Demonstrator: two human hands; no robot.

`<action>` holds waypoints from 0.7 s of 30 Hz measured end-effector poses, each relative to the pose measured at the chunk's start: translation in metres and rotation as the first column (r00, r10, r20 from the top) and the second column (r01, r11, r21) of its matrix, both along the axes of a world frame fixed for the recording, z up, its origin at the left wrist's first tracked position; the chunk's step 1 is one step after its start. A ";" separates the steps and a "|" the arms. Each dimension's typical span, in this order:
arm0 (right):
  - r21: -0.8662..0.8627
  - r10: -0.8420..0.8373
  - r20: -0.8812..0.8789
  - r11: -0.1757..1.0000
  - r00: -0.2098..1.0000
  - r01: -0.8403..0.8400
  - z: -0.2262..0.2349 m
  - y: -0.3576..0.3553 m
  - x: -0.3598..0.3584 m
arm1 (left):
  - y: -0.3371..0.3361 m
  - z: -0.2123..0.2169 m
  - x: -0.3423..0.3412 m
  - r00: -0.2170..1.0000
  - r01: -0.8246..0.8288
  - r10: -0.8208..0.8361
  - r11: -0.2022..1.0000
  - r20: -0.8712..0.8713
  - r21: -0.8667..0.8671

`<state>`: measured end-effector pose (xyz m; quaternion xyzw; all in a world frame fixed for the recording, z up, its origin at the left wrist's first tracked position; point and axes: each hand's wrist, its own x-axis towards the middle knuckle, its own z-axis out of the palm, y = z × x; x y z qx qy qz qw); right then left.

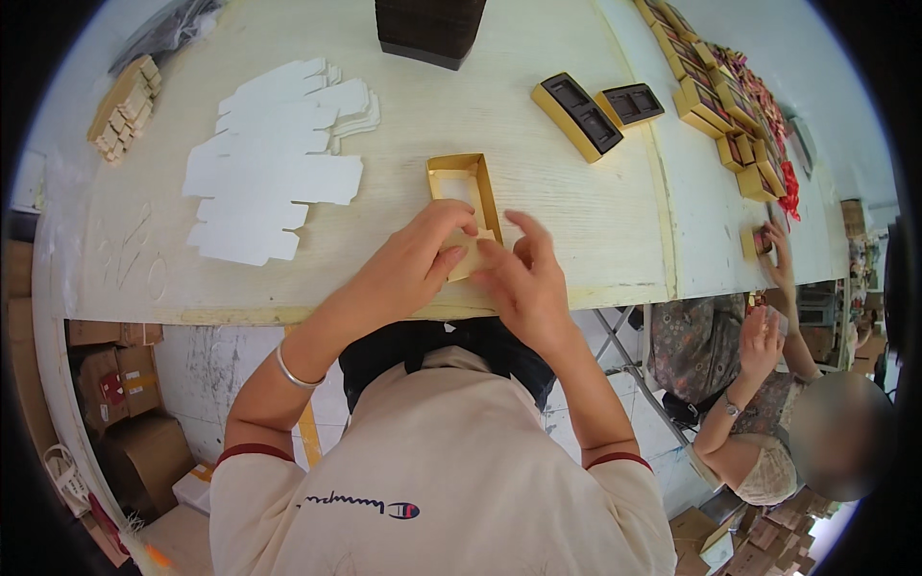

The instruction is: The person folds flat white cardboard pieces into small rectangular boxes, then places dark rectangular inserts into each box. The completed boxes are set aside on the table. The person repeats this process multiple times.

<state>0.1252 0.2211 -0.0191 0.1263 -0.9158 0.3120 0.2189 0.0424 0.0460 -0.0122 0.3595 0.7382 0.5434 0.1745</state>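
Note:
A small gold cardboard box tray (459,182) lies on the pale wooden table (538,230) just in front of me, its far part open and its near end under my fingers. My left hand (413,259) presses on the near left end of the tray, thumb and fingers pinching its folded flap. From the right, my right hand (519,274) meets it, fingers spread and touching the same near end. A silver bangle (293,374) sits on my left wrist.
A spread stack of flat white box blanks (274,163) lies to the left. Brown card pieces (123,106) sit far left. A dark stack (429,29) stands at the back. Gold boxes with dark inserts (595,110) and many more (720,106) lie to the right, where another person's hands (764,336) work.

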 end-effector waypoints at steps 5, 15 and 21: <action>0.175 0.089 -0.102 0.982 0.991 -0.070 -0.004 0.007 -0.004 | 0.000 0.000 0.010 0.962 -0.102 0.079 0.992 -0.261 -0.078; -0.189 0.090 0.087 0.979 0.992 -0.072 -0.002 0.006 -0.004 | 0.003 -0.004 0.004 0.848 -0.138 0.083 0.988 -0.524 -0.067; -0.169 0.089 0.107 0.983 0.990 -0.070 -0.003 0.010 -0.006 | 0.004 -0.015 0.000 0.837 -0.169 0.104 0.983 -0.537 -0.073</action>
